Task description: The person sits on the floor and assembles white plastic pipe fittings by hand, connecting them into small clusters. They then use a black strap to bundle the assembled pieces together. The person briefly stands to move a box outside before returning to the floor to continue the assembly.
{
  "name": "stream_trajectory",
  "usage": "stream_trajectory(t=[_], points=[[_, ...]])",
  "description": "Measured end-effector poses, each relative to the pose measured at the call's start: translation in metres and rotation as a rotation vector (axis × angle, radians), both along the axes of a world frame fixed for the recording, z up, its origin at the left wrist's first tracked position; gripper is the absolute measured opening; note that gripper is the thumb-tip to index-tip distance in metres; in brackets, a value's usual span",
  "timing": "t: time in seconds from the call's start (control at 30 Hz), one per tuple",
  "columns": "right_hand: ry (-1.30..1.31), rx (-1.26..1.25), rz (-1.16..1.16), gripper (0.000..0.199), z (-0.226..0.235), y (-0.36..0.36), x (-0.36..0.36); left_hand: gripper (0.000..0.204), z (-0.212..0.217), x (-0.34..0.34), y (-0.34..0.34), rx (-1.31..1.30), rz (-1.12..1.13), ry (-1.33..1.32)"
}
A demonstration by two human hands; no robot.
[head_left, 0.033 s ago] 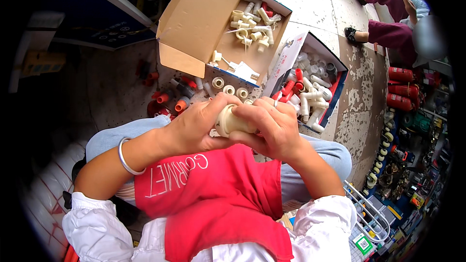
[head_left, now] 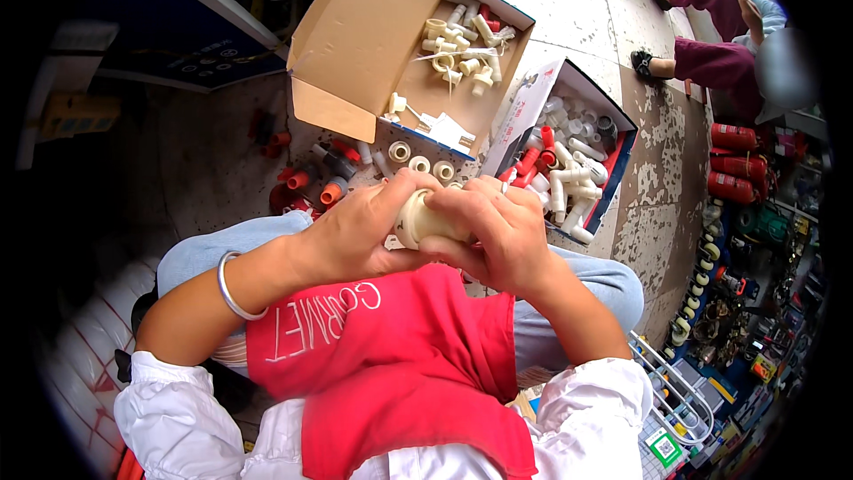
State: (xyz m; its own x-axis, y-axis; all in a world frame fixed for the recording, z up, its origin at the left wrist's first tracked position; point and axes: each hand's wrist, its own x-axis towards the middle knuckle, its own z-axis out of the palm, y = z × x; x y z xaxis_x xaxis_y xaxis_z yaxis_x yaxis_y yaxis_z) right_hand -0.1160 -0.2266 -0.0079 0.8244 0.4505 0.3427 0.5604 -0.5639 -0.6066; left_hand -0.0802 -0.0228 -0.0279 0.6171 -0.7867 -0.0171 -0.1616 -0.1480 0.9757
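Observation:
Both my hands meet over my lap around a cream plastic pipe fitting (head_left: 416,220), round with a wide collar. My left hand (head_left: 369,220) grips its left side, thumb below and fingers curled over the top. From the other side my right hand (head_left: 498,231) closes on it, with the fingers bent across its upper edge. Fingers hide much of the fitting. Just beyond my hands, several cream ring-shaped fittings (head_left: 419,165) stand on the floor in a row.
An open cardboard box (head_left: 355,44) holds cream fittings ahead. Right of it, another box (head_left: 524,116) holds white and red fittings. Orange-tipped grey fittings (head_left: 333,190) lie on the floor to the left. A person (head_left: 711,36) sits at far right, near red cylinders (head_left: 734,164) and crowded goods.

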Motion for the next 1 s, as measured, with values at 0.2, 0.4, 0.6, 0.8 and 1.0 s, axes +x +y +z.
stream_trajectory(t=[0.2,0.4,0.6,0.8,1.0], points=[[-0.167,-0.176,0.036,0.042,0.002,0.002,0.007,0.044,0.007,0.000,0.001,0.007,-0.311,0.567],[-0.118,0.024,-0.023,0.029,-0.038,0.009,-0.025,0.046,0.005,-0.027,0.003,0.206,-0.302,0.545],[0.365,-0.206,-0.417,0.032,-0.094,-0.008,-0.012,0.065,-0.020,-0.005,0.018,0.496,0.008,-0.295],[0.665,-0.539,-0.348,0.039,-0.183,-0.036,-0.043,0.053,-0.015,0.028,0.023,0.544,0.155,-0.654],[0.472,-0.678,-0.218,0.025,-0.251,-0.006,-0.072,0.039,-0.010,0.029,0.023,0.577,0.144,-0.714]])
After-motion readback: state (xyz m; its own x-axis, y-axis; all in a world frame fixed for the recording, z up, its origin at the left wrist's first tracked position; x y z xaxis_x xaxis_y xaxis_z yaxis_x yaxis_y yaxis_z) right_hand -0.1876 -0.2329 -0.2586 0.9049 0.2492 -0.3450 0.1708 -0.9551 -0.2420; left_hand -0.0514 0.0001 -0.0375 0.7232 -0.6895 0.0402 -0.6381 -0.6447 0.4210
